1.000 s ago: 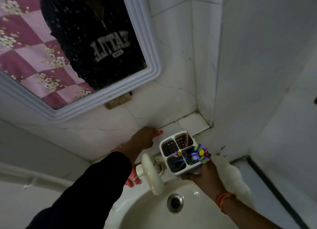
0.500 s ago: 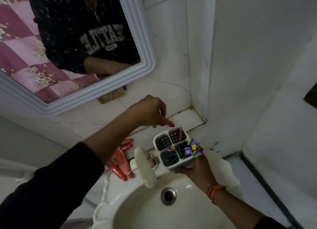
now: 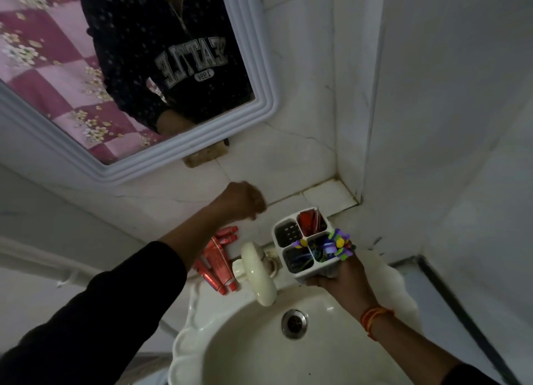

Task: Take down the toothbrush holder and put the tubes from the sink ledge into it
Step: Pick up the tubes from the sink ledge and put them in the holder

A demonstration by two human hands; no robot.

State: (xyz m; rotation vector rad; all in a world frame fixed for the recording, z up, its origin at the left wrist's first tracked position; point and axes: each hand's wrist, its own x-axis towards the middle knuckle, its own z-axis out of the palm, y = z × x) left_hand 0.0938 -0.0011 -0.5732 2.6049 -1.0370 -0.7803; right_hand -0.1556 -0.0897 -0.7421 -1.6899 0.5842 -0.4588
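My right hand [image 3: 340, 281] holds a white four-compartment toothbrush holder [image 3: 291, 270] from below, above the right rim of the sink. A red tube [image 3: 310, 221] stands in its far right compartment. Purple and yellow toothbrush heads [image 3: 337, 244] fill the near right compartment. My left hand [image 3: 243, 200] hovers to the left of the holder, above the ledge, fingers curled shut with nothing visible in them. Several red tubes [image 3: 216, 260] lie on the sink ledge left of the tap, partly hidden by my left forearm.
A cream tap [image 3: 258, 275] sticks out over the white basin [image 3: 230, 353], with the drain [image 3: 294, 324] below. A white-framed mirror [image 3: 259, 107] hangs on the tiled wall above. The wall corner [image 3: 356, 194] is close behind the holder.
My left hand carried a red tube from the ledge to the holder, let it go in the far right compartment, and has drawn back to the left with its fingers closed.
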